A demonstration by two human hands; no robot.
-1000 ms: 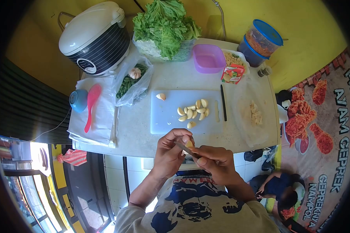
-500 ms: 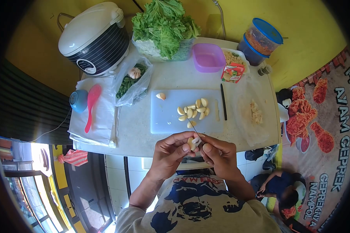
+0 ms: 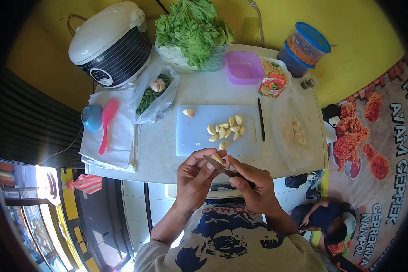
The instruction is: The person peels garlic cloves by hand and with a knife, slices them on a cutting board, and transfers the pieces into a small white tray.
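The left hand (image 3: 193,180) pinches 1 garlic clove (image 3: 218,157) at the near edge of the tabletop (image 3: 158,154); the right hand (image 3: 257,185), curled, grips 1 knife (image 3: 212,161). 1 cutting board (image 3: 190,136) carries about 12 cloves (image 3: 227,133), 1 at far left.

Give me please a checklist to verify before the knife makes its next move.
1. Garlic clove secured: ok, the left hand pinches it.
2. Knife controlled: ok, the right hand holds it, though its handle is mostly hidden.
3. Fingers clear of the blade: not ok, the left thumb is very close to it.
4. Clove supported by the cutting board: not ok, it is held in the fingers, off the board.
5. Room on the board: ok, there is bare surface left of the loose cloves.
6. Blade sharpness: cannot tell.
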